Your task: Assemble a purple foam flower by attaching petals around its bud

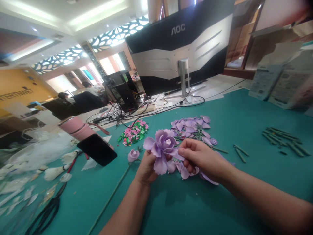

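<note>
Down at the near edge of the teal bench (244, 130), a purple flower (163, 147) is held up between both hands. It's gripped from below by the left hand (146, 168), whose grip is closed around the base under the petals, so the bloom sits right above that fist. An outer petal on the flower's right side is pinched by the right hand (200, 158), thumb and fingers pressed together on it. The bloom is faced up and a bit away from the camera. A long green stem (110, 197) can be seen running from under the left hand down toward the lower left, though whether it's joined to this flower can't be told.

Just left of the hands, a small purple bud (133, 155) is laid on the bench, with a dark phone (97, 149) and a pink tumbler (75, 128) past it. A pile of loose purple petals (193, 125) is spread just behind the flower, and green stem pieces (281, 137) are scattered off to the right. Further back, "AOC" is printed on the rear of a monitor (181, 45), and "ENTERTINMET" can be read on a yellow wall (17, 88) at far left.
</note>
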`<state>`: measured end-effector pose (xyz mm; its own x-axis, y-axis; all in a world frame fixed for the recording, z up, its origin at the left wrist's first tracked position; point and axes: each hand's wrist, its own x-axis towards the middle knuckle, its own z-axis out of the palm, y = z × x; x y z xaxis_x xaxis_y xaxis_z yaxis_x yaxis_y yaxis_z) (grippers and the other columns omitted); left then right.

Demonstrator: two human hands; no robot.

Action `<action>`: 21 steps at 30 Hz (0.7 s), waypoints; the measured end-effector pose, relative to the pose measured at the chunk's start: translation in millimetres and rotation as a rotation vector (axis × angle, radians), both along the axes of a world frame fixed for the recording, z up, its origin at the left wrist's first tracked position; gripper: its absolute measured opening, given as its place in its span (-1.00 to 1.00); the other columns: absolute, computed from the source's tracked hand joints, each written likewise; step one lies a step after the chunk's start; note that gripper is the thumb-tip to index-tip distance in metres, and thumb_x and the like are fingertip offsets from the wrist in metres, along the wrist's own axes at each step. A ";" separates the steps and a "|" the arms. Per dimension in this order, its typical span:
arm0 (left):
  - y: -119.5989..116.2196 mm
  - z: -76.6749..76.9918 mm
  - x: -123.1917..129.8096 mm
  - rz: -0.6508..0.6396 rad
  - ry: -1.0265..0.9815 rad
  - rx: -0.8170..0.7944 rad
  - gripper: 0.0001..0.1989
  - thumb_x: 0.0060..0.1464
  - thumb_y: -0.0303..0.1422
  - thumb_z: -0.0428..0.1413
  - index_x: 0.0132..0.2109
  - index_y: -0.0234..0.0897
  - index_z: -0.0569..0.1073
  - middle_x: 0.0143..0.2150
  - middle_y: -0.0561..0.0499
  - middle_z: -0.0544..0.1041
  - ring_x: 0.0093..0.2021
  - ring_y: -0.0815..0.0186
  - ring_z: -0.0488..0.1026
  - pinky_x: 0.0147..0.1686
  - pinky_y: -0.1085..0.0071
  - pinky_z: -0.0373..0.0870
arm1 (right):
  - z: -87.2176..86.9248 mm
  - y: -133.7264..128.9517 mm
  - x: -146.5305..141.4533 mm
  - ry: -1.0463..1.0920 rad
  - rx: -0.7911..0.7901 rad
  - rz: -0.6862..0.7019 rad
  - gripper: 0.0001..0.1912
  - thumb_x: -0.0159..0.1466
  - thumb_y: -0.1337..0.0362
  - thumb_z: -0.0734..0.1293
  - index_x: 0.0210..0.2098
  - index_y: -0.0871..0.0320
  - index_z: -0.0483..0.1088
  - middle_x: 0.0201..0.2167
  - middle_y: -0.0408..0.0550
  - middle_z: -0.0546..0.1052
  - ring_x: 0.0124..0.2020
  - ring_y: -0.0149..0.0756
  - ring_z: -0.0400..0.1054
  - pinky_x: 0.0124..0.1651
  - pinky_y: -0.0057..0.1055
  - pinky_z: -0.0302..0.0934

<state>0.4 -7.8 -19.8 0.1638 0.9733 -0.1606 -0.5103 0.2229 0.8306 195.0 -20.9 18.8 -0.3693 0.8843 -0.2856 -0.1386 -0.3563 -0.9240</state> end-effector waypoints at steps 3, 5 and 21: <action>-0.5 0.4 0.9 0.005 -0.010 0.005 -0.59 -0.24 -0.36 0.42 -0.20 -0.29 0.49 -0.39 0.01 0.59 -0.20 0.07 0.61 -0.12 0.23 0.56 | 0.7 -0.7 -0.5 0.000 -0.013 -0.002 -0.80 0.28 0.25 0.34 -0.41 0.11 0.24 -0.69 -0.25 0.40 -0.71 -0.53 0.23 -0.64 -0.60 0.09; -0.5 0.5 1.3 0.007 -0.017 0.007 -0.57 -0.25 -0.36 0.43 -0.19 -0.29 0.49 -0.38 0.01 0.60 -0.20 0.09 0.61 -0.12 0.25 0.55 | 1.2 -1.4 -0.9 -0.001 -0.018 -0.006 -0.79 0.27 0.24 0.35 -0.41 0.11 0.23 -0.70 -0.25 0.39 -0.71 -0.53 0.22 -0.65 -0.60 0.07; 1.4 9.2 11.0 -0.014 -0.064 0.014 -0.60 -0.14 -0.35 0.39 -0.12 -0.23 0.49 -0.39 0.05 0.54 -0.28 0.20 0.55 -0.24 0.34 0.50 | -15.6 1.4 0.8 0.011 0.051 0.129 -0.60 0.18 -0.01 0.44 -0.43 0.14 0.25 -0.61 -0.23 0.42 -0.63 -0.52 0.26 -0.58 -0.56 0.08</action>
<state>11.5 -6.4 -10.6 0.1868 0.9730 -0.1359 -0.5592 0.2190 0.7996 195.8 -19.5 3.2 -0.4832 0.8429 -0.2365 -0.1048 -0.3239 -0.9403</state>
